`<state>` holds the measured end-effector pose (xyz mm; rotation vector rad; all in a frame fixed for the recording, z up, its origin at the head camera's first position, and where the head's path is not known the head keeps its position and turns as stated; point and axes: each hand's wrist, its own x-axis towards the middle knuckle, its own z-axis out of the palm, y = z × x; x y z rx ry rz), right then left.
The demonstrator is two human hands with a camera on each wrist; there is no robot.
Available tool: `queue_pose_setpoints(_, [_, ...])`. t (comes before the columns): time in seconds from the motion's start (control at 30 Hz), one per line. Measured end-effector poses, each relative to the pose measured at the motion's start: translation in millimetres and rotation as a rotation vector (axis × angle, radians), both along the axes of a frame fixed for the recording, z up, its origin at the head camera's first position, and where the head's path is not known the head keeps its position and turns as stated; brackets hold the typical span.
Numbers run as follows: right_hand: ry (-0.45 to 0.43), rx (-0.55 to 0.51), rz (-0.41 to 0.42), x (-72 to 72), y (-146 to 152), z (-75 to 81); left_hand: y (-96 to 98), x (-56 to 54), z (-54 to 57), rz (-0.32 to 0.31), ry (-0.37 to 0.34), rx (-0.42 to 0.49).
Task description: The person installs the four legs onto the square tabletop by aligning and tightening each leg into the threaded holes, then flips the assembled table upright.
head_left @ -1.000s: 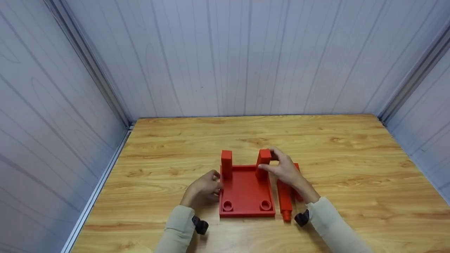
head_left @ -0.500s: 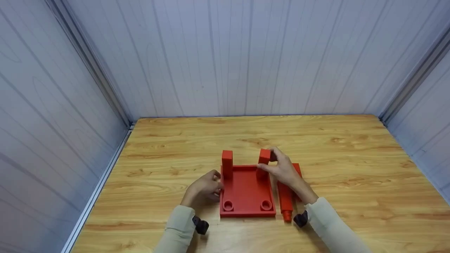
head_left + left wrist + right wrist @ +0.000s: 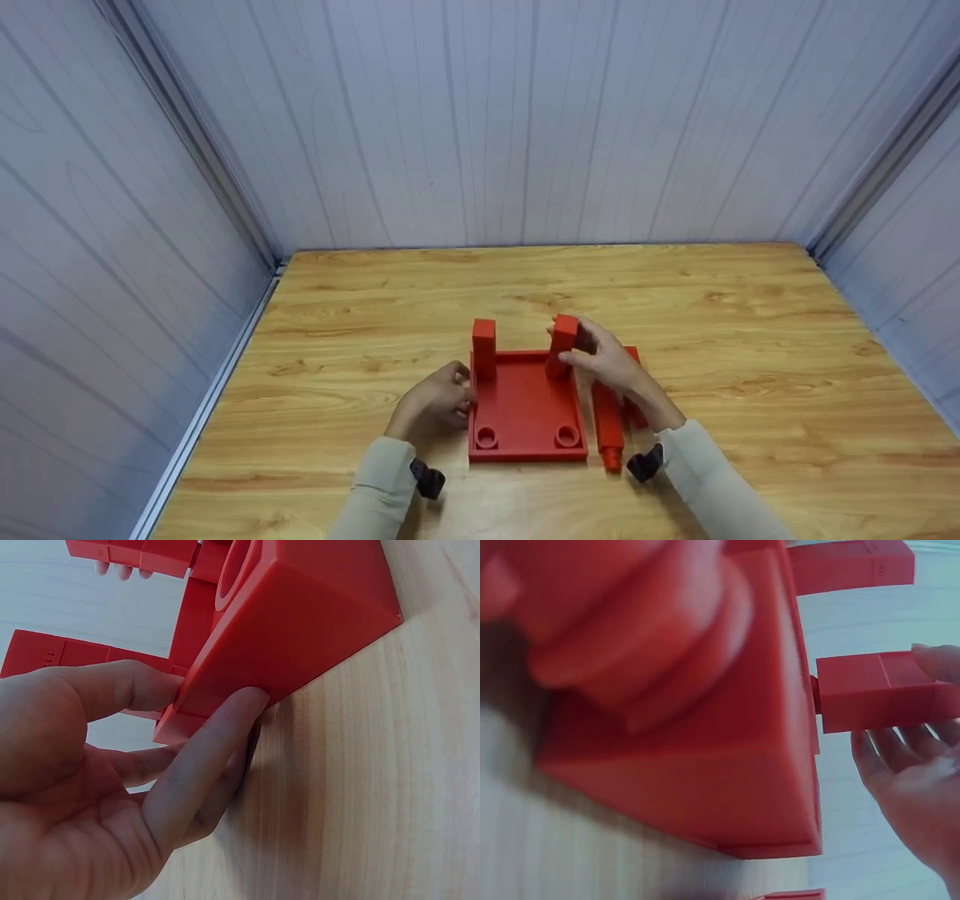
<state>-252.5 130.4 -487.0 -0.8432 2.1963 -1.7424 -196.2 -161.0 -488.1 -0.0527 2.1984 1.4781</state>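
A red toy tabletop (image 3: 525,405) lies upside down, its raised rim and round sockets facing up. My left hand (image 3: 439,396) grips its left edge; in the left wrist view the thumb lies at the rim and fingers (image 3: 217,735) press the outer side. One square red leg (image 3: 484,349) stands upright at the far left corner. At the far right corner my right hand (image 3: 604,360) holds another red leg (image 3: 562,341), slightly tilted. The right wrist view shows a narrow neck between this leg (image 3: 862,690) and the tabletop. Both near sockets (image 3: 487,438) are bare.
Right of the tabletop lies a loose red leg (image 3: 609,427), its stepped peg end toward me. Another red piece (image 3: 634,412) is partly hidden under my right forearm. Everything rests on a wood-grain table (image 3: 360,315) with pale panel walls (image 3: 480,127) behind and at the sides.
My right fingers have shifted around the far right leg, and fingertips now show behind its left side. The leg's top has risen and tilted slightly. My left hand stays still.
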Motion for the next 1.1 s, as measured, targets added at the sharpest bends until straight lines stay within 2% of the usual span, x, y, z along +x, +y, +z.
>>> queue_pose_setpoints(0.1, [-0.022, -0.046, 0.048, -1.4, 1.8, 0.3, -0.4, -0.9, -0.4, -0.004, 0.002, 0.003])
queue_pose_setpoints(0.2, [-0.026, -0.049, 0.059, -1.9, 2.6, 0.0, -0.6, -2.0, -1.0, -0.009, 0.002, 0.003])
queue_pose_setpoints(0.5, [0.029, 0.061, -0.029, 0.2, 1.5, 1.6, 0.7, -3.6, -2.0, -0.001, -0.012, -0.020])
queue_pose_setpoints(0.77, [0.060, 0.105, -0.096, 17.5, -6.7, 27.0, -0.1, -2.2, -2.5, -0.005, 0.001, -0.028])
queue_pose_setpoints(1.1, [0.087, 0.139, -0.195, 21.7, -14.9, 31.7, 0.4, -2.2, -2.8, -0.007, -0.010, 0.003])
